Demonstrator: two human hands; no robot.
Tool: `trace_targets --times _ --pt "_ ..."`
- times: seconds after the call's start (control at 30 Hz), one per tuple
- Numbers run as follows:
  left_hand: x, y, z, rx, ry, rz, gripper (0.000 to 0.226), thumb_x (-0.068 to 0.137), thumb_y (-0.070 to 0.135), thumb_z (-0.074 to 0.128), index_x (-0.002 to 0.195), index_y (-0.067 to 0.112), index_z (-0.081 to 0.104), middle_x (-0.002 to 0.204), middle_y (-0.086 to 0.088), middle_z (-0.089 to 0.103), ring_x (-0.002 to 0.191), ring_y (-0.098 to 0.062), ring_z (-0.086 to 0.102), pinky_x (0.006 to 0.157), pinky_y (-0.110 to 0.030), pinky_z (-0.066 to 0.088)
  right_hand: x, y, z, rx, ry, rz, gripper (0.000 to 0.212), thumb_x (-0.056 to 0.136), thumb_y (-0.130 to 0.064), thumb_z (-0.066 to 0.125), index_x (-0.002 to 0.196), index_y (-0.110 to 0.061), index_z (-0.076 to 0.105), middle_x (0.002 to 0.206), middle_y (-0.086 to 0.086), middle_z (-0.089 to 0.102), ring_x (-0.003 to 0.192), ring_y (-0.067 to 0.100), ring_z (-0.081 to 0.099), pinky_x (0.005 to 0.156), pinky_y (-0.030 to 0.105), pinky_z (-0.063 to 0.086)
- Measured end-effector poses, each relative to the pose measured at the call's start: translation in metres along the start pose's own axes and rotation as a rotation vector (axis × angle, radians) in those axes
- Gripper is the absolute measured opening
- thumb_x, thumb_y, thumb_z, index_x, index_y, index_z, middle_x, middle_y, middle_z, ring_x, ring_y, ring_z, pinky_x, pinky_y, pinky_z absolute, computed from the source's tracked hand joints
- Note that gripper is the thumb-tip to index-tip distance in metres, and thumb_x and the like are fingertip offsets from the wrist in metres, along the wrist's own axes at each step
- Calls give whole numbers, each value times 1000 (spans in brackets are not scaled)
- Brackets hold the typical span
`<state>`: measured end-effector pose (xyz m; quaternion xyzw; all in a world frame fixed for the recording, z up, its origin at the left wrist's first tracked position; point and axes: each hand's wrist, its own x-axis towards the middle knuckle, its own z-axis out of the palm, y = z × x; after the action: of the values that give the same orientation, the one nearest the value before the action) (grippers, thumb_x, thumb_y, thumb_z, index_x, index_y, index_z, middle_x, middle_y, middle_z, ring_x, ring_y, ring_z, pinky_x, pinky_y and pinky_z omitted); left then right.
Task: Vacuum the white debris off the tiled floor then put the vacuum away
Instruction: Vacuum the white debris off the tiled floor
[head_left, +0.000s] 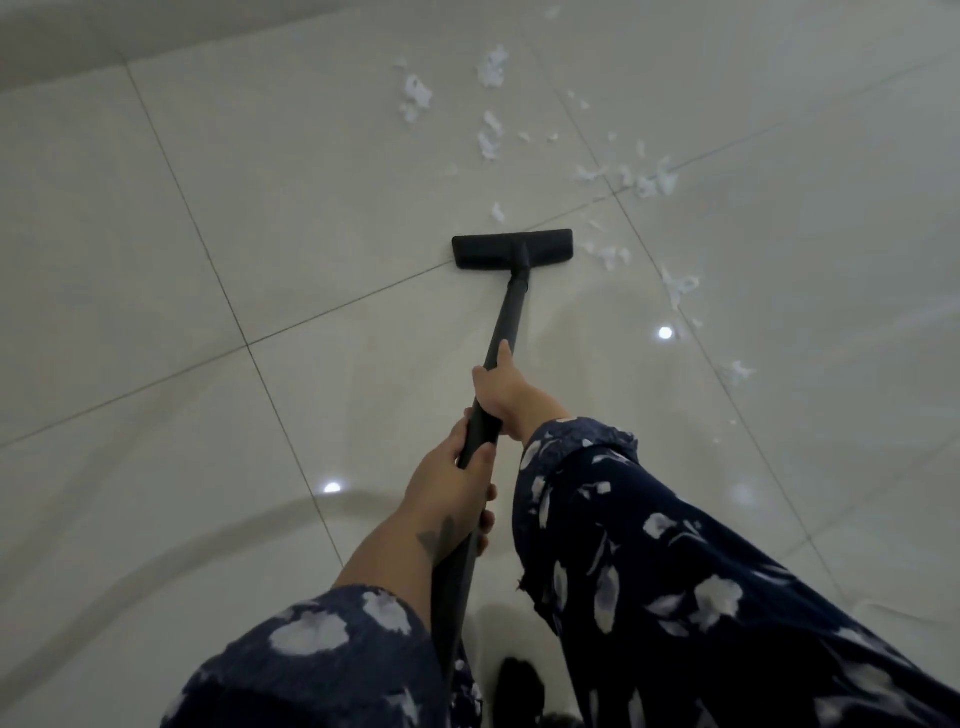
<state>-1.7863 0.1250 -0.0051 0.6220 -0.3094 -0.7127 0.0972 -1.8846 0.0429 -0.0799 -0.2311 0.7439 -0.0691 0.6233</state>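
Observation:
A black vacuum wand (506, 317) runs from my hands down to a flat black floor head (511, 248) resting on the pale tiled floor (208, 208). My right hand (501, 387) grips the wand farther down. My left hand (449, 480) holds it closer to me. White debris (491, 67) lies scattered beyond the head, with more scraps (657, 182) to its right and a small piece (497, 212) just ahead of its front edge. The vacuum's body is out of sight.
More white scraps (680, 286) trail down the right side toward a bit (737, 371) nearer me. Dark grout lines cross the glossy tiles, which reflect ceiling lights (665, 332). A dark foot (519, 686) shows at the bottom between my patterned sleeves.

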Motion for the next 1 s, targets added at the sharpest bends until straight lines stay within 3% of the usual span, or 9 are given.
trace_targets --times 0.1,0.17,0.27,0.33,0.47,0.6,0.73,0.83,1.0 --pt "17 25 -8 -30 10 4 41 105 25 39 144 36 40 71 -9 52 43 -15 47 37 -21 43 17 -26 -5 30 46 -72 64 100 -17 32 152 -27 -4 132 12 44 74 12 48 97 35 42" --pt "26 39 -13 -51 12 -13 42 105 24 40 145 37 40 70 -8 52 43 -15 47 37 -21 43 28 -39 -9 29 67 -92 63 99 -15 33 152 -26 1 144 16 39 67 8 42 96 39 43" --pt "45 60 -26 -67 31 -20 44 105 24 41 147 35 38 69 -7 52 44 -15 48 37 -21 43 43 -70 -12 -65 20 -57 66 99 -15 30 151 -27 -9 146 19 36 86 23 57 99 43 47" --pt "57 75 -37 -74 54 -20 44 105 25 41 147 35 39 71 -8 53 45 -16 48 38 -21 43 51 -91 -8 -44 37 -122 64 98 -12 31 151 -23 -2 149 18 32 87 23 53 98 40 47" --pt "80 105 -50 -130 97 -44 41 104 26 42 143 37 44 71 -8 53 47 -17 48 40 -22 43 72 -128 -11 -70 45 -158 65 97 -11 33 151 -26 0 144 19 39 109 30 51 104 49 43" --pt "101 139 -58 -179 110 -54 38 104 25 44 141 34 47 72 -9 53 46 -18 48 40 -22 42 84 -173 -26 -221 7 -41 70 98 -15 31 150 -25 -16 116 14 54 97 27 57 97 44 49" --pt "121 170 -66 -206 125 -56 40 102 26 48 141 34 47 70 -8 53 45 -17 48 40 -23 42 99 -202 -37 -124 -27 -86 52 103 -24 16 152 -20 -2 152 16 29 129 31 42 113 44 34" --pt "130 187 -76 -222 119 -49 37 98 30 57 134 34 52 69 -8 52 43 -16 45 39 -22 41 108 -221 -37 -166 -15 -123 56 101 -18 23 152 -21 -1 150 16 34 105 20 41 109 43 36" --pt "141 207 -97 -248 114 -42 35 95 25 62 127 37 55 67 -8 51 41 -16 44 39 -23 40 118 -258 -29 -361 -38 -84 72 97 -12 31 151 -20 -16 138 14 47 97 26 56 88 37 47"
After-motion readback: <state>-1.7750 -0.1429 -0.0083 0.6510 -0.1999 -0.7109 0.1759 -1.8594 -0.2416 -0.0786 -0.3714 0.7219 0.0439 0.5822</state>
